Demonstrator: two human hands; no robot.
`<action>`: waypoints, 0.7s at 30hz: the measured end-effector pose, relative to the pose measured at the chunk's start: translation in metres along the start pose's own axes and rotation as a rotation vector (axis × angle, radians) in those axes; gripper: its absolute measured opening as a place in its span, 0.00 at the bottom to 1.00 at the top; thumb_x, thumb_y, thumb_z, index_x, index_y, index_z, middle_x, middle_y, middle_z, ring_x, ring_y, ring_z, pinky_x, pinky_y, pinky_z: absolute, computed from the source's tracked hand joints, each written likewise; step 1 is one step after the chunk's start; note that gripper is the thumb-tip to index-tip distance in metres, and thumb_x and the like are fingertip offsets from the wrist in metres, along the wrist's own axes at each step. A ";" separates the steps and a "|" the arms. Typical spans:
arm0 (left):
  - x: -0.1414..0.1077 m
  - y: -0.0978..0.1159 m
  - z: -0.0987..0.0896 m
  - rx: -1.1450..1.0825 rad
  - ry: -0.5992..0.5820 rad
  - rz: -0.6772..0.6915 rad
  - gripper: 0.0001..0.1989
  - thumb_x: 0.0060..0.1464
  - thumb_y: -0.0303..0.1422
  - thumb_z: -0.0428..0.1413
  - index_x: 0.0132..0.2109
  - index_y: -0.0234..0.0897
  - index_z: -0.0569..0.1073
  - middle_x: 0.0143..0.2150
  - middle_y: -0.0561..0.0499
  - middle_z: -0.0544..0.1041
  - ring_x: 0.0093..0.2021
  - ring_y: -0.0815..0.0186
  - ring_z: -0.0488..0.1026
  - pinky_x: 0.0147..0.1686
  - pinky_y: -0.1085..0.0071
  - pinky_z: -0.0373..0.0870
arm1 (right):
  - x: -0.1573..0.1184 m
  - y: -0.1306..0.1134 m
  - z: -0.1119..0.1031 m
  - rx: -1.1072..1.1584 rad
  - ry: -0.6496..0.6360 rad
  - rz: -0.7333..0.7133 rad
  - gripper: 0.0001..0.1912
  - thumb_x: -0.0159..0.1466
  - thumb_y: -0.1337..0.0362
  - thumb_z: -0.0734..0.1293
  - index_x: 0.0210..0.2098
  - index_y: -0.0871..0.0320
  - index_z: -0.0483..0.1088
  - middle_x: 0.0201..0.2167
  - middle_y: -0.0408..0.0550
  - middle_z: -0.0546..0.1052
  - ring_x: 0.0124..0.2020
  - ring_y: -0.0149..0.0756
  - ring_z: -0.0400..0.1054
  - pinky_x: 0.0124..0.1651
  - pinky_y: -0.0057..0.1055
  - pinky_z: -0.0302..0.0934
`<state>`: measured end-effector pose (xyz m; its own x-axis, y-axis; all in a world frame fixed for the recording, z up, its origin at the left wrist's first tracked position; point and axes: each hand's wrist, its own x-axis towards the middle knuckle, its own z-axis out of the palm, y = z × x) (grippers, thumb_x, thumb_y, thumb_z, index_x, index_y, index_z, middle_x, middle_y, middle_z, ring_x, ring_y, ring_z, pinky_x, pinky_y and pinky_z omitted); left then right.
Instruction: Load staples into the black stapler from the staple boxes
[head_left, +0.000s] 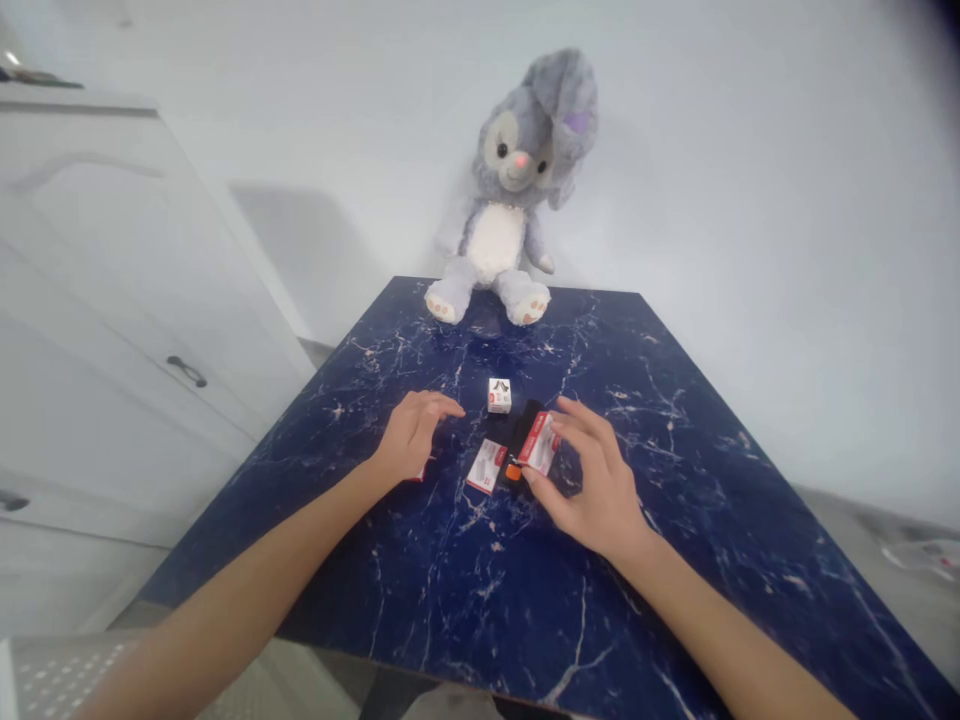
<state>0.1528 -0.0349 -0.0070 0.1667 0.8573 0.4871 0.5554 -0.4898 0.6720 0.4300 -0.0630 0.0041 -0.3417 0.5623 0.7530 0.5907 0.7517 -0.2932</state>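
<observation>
A red and white box [538, 443] lies tilted over a black object with an orange part [514, 472], and my right hand [592, 475] has its thumb and fingers around the box's right side. Just left of these, another red and white box [487, 466] rests on the table. Behind it stands a small white box [499, 395] with dark and red print. My left hand [411, 433] hovers low at the left, fingers apart and pointing right, nothing between them. Under its palm a red and white edge [418, 474] peeks out, mostly hidden.
The blue marbled table [480, 590] carries a grey plush rabbit [499, 240] seated at its back edge against the wall. White cabinets [112, 330] stand along the left. A white perforated surface [60, 680] shows at the lower left.
</observation>
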 end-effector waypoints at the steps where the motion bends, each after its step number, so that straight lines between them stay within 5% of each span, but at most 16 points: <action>1: 0.001 -0.001 0.000 -0.042 0.032 -0.034 0.31 0.71 0.44 0.34 0.41 0.38 0.81 0.44 0.47 0.81 0.42 0.61 0.75 0.50 0.60 0.67 | 0.000 -0.003 0.002 -0.001 -0.011 -0.026 0.31 0.62 0.62 0.71 0.61 0.56 0.58 0.64 0.63 0.63 0.61 0.52 0.64 0.58 0.50 0.66; 6: 0.004 -0.007 0.003 -0.220 0.157 -0.178 0.35 0.71 0.46 0.32 0.38 0.36 0.81 0.44 0.46 0.81 0.38 0.63 0.73 0.45 0.63 0.69 | 0.015 -0.019 0.009 -0.076 -0.281 -0.184 0.26 0.67 0.59 0.66 0.62 0.58 0.60 0.62 0.61 0.67 0.61 0.50 0.65 0.60 0.48 0.62; 10: 0.007 -0.013 0.003 -0.218 0.120 -0.218 0.35 0.70 0.48 0.32 0.39 0.37 0.81 0.47 0.46 0.81 0.40 0.62 0.74 0.47 0.63 0.69 | 0.044 -0.035 0.016 -0.180 -0.604 -0.281 0.20 0.71 0.59 0.62 0.60 0.58 0.65 0.59 0.60 0.70 0.57 0.48 0.68 0.63 0.48 0.57; 12: 0.011 -0.017 -0.003 -0.182 -0.002 -0.286 0.34 0.69 0.49 0.34 0.42 0.37 0.81 0.45 0.46 0.81 0.40 0.61 0.74 0.48 0.62 0.69 | 0.054 -0.041 0.022 -0.223 -0.709 -0.310 0.19 0.70 0.58 0.62 0.58 0.58 0.66 0.59 0.59 0.70 0.53 0.47 0.70 0.60 0.46 0.59; 15: 0.021 -0.021 -0.027 -0.173 -0.344 -0.367 0.31 0.67 0.51 0.38 0.48 0.36 0.80 0.47 0.45 0.81 0.43 0.59 0.76 0.47 0.62 0.70 | 0.060 -0.047 0.031 -0.286 -0.799 -0.310 0.19 0.69 0.56 0.63 0.55 0.59 0.68 0.55 0.59 0.72 0.50 0.46 0.71 0.59 0.45 0.57; 19: 0.026 -0.015 -0.066 -0.006 -0.861 -0.175 0.30 0.56 0.49 0.58 0.64 0.46 0.69 0.64 0.48 0.71 0.57 0.56 0.72 0.55 0.64 0.67 | 0.057 -0.051 0.040 -0.370 -0.846 -0.219 0.21 0.69 0.51 0.61 0.48 0.62 0.72 0.46 0.59 0.76 0.45 0.47 0.73 0.58 0.46 0.56; 21: 0.023 -0.006 -0.075 0.144 -0.943 -0.064 0.41 0.47 0.46 0.66 0.67 0.47 0.65 0.69 0.47 0.64 0.64 0.50 0.65 0.60 0.61 0.62 | 0.056 -0.051 0.043 -0.385 -0.846 -0.202 0.23 0.67 0.49 0.63 0.48 0.62 0.72 0.44 0.60 0.76 0.44 0.49 0.73 0.58 0.48 0.55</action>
<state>0.0923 -0.0235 0.0417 0.6856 0.6872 -0.2402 0.6706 -0.4677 0.5758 0.3491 -0.0555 0.0357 -0.7906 0.6105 0.0480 0.6112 0.7818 0.1235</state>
